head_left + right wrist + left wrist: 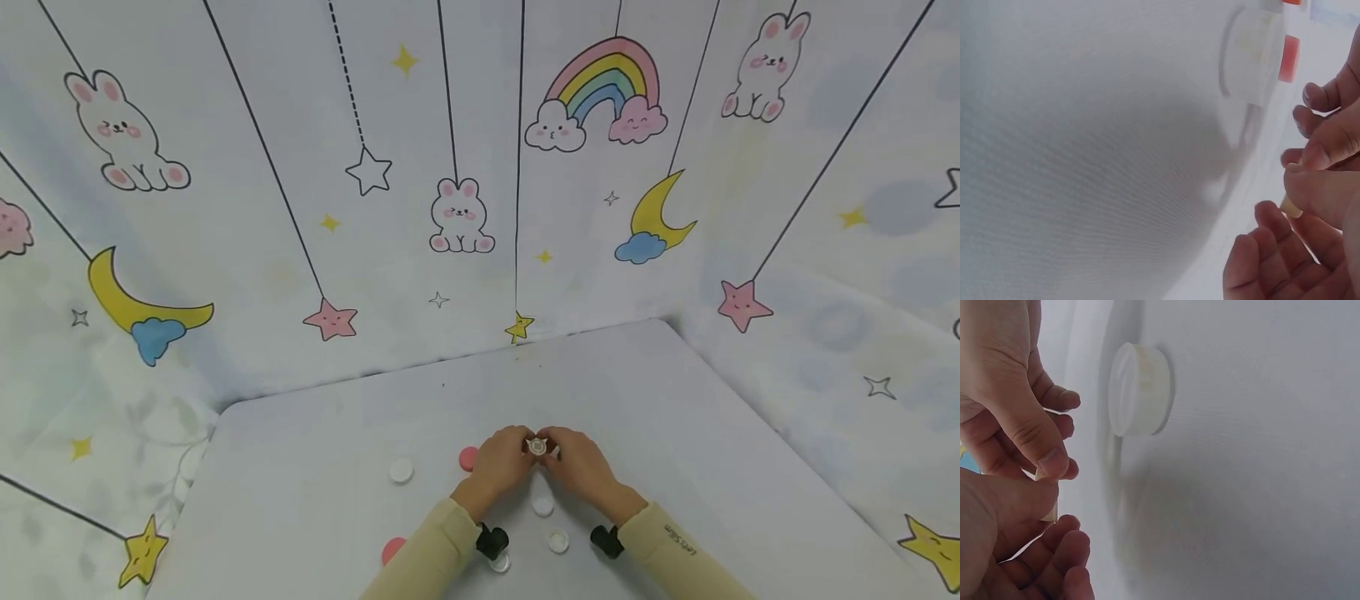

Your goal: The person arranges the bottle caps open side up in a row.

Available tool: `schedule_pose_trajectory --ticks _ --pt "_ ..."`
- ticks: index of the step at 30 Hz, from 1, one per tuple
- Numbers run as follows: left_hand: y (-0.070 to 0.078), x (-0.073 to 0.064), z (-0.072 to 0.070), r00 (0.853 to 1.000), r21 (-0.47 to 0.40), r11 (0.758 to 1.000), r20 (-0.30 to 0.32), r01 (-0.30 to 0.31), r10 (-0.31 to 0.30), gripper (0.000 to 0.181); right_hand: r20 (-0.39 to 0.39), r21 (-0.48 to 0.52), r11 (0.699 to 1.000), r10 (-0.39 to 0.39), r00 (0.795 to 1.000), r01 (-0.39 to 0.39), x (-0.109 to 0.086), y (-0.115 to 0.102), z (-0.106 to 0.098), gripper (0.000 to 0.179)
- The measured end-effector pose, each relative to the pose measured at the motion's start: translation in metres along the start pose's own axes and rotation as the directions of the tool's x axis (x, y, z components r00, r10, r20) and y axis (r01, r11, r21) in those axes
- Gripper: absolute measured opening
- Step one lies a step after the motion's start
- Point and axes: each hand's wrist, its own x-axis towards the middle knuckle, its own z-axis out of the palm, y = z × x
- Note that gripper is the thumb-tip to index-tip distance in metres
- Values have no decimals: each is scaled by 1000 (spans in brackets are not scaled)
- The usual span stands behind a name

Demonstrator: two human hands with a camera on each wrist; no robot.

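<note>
My left hand (504, 460) and right hand (581, 462) meet over the table, each pinching one side of a small cream-coloured round piece (537, 447). A ringed pattern and two pointed sides show on it from above. Only a thin cream edge of the piece (1050, 514) appears between the thumbs in the left wrist view; the fingers hide the rest. Closest to the hands, on the near side, lies a white round lid (542, 504), seen larger in both wrist views. A pink-red round lid (468, 458) lies just left of my left hand.
Another white lid (401, 471) lies farther left. Nearer to me are a white ring-like lid (557, 542), a white lid (500, 562) partly behind the left wrist camera, and a pink-red disc (393, 548) beside the left sleeve. A patterned cloth wall stands behind the white table (300, 467).
</note>
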Motion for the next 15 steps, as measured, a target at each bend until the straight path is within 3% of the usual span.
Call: schedule_pose_trajectory --ticks 15 --pt "5 -3 -4 1000 -19 1000 -21 -16 16 22 15 0 999 41 999 -41 -4 -1 -5 28"
